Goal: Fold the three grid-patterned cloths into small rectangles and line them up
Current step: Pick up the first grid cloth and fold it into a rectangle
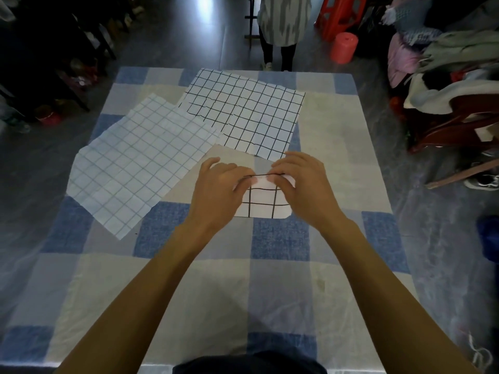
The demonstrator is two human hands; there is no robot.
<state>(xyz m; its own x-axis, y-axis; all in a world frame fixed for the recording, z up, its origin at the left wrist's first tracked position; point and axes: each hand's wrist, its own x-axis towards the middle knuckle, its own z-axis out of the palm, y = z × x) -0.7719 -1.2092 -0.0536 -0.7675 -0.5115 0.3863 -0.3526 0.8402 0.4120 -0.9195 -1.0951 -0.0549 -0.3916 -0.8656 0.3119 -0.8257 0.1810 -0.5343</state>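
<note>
A small folded white cloth with a black grid [263, 203] lies at the table's middle. My left hand [216, 188] and my right hand [303, 184] both pinch its far edge, fingers curled over the fold, and they hide much of it. A larger black-grid cloth [243, 112] lies spread flat beyond my hands. A pale cloth with a grey-blue grid [135, 163] lies spread flat to the left, its right corner overlapping the black-grid cloth.
The table wears a blue, grey and cream checked cover [278, 236]. A person [282, 25] stands past the far edge. A red bucket [343, 47] and piled clothes [453, 66] sit to the right, dark furniture [54, 63] to the left.
</note>
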